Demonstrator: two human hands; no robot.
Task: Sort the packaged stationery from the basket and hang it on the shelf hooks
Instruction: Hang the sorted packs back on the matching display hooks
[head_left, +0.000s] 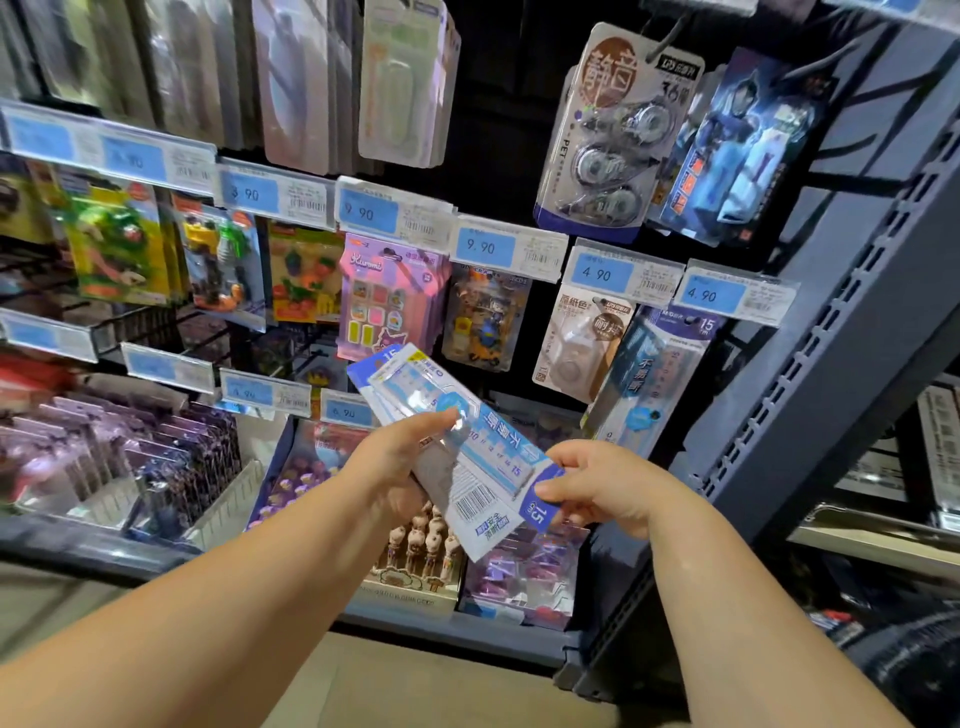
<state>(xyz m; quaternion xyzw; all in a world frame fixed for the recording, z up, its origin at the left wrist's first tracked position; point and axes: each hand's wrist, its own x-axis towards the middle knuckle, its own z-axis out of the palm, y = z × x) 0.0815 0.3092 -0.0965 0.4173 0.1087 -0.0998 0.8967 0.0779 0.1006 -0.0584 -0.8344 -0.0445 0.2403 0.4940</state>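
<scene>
My left hand (402, 462) grips a small stack of blue-and-white ruler packs (415, 397), slanted in front of the shelf. My right hand (597, 480) pinches the blue end marked 15 of the front ruler pack (493, 467), thumb on top. The same kind of pack hangs on a shelf hook (652, 379) at the right, under a 4.90 price tag (711, 295). The basket is not clearly in view.
Packaged erasers, stickers and correction tapes (615, 140) hang in rows behind price-tag rails. Trays of purple packs (140, 457) and a box of small figure pens (421, 551) fill the bottom shelf. A grey shelf upright (831, 332) stands at the right.
</scene>
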